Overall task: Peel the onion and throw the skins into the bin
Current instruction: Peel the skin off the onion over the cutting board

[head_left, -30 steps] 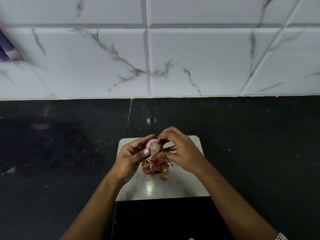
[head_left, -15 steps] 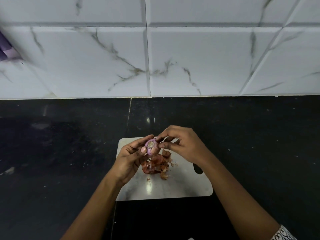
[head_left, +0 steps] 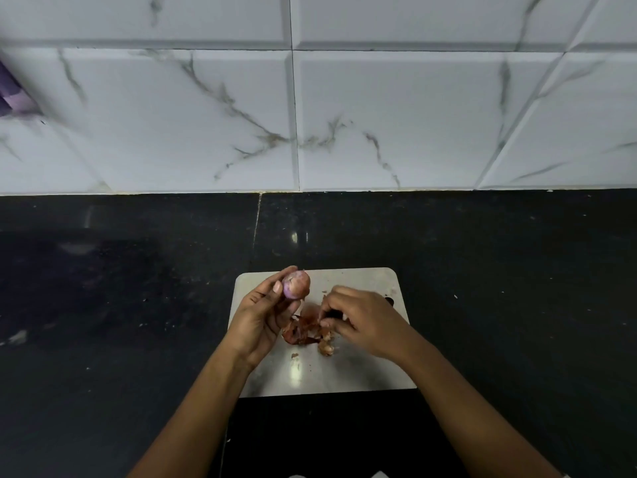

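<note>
Seen from above, a black stone table (head_left: 103,305) runs the full width of the view, its far edge meeting a wall of white, grey-veined tiles (head_left: 206,115). At the far left, high on the wall, a blurred purple object (head_left: 13,98) pokes into view; it cannot be made out. A thin seam crosses the table from its far edge toward the near side, a little left of centre. Midway along the table, well apart from the far edge, lies a white cutting board (head_left: 344,374) with rounded corners. Two bare forearms reach in from the near side. The left hand (head_left: 262,319) is raised over the board's far left corner, palm turned inward, and grips a small onion (head_left: 296,285) between its thumb and curled fingertips. The onion is pale purple with a pinkish-brown flush on its right side, and it is clear of the board. Just to the right and lower, a loose heap of reddish-brown skins (head_left: 306,329) lies on the middle of the board, with a few crumbs beside it. The right hand (head_left: 365,322) hangs palm down over the board's right half, fingers curled, their tips at the heap; motion blur hides whether they pinch a piece of skin. A dark handle hole (head_left: 389,301) shows by the board's far right corner, just behind that hand.
</note>
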The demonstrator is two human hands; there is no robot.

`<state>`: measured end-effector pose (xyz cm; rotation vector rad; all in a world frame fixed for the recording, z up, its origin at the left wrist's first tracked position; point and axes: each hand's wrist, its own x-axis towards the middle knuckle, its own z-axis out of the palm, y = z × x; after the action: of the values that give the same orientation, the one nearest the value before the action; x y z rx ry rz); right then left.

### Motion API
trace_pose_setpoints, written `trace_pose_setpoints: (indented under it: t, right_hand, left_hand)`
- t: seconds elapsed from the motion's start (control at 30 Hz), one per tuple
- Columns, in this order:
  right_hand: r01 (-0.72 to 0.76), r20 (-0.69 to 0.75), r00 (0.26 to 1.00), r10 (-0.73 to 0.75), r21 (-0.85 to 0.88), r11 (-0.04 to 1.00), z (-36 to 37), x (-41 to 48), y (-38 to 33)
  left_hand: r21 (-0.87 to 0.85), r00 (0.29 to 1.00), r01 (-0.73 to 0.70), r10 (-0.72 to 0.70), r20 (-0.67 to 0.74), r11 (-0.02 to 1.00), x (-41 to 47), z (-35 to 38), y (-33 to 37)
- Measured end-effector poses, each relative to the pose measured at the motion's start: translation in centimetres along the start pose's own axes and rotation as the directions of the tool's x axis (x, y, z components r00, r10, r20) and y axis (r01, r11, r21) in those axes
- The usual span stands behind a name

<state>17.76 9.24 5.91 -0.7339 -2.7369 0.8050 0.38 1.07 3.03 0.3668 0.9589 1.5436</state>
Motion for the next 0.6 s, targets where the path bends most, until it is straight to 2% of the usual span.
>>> trace_pose_setpoints:
  t: [0.07, 0.17, 0.23, 0.37, 0.5, 0.6]
  right_hand:
    - [-0.094, -0.017, 0.995, 0.094, 0.013, 0.995, 0.9, -0.5, 0.5]
    - [-0.247, -0.203, 0.935, 0.292, 0.220, 0.944, 1.3, -0.5, 0.4]
    - [-0.307, -0.186, 0.909, 0.374, 0.309, 0.900, 1.1, -0.2, 0.0]
    - [-0.331, 0.062, 0.944, 0.325, 0.196, 0.923, 0.9, 0.6, -0.2]
    - [-0.352, -0.053, 0.928, 0.369, 0.195, 0.915, 0.7, 1.0, -0.5]
    - [-0.333, -0.042, 0.939, 0.342, 0.155, 0.930, 0.7, 1.3, -0.7]
  left_hand:
    - [-0.061, 0.999, 0.042, -0.044, -0.032, 0.997, 0.1, 0.0, -0.1]
    - [-0.171, 0.978, 0.167, -0.185, -0.095, 0.971, 0.0, 0.1, -0.3]
    - [-0.275, 0.960, 0.221, -0.259, -0.107, 0.936, -0.2, 0.2, -0.3]
    - [-0.328, 0.940, 0.267, -0.319, -0.118, 0.906, -0.4, 0.6, 0.0]
    - [-0.306, 0.930, 0.281, -0.337, -0.148, 0.909, -0.6, 0.9, 0.4]
    - [-0.256, 0.921, 0.288, -0.340, -0.190, 0.923, -0.5, 0.8, 0.7]
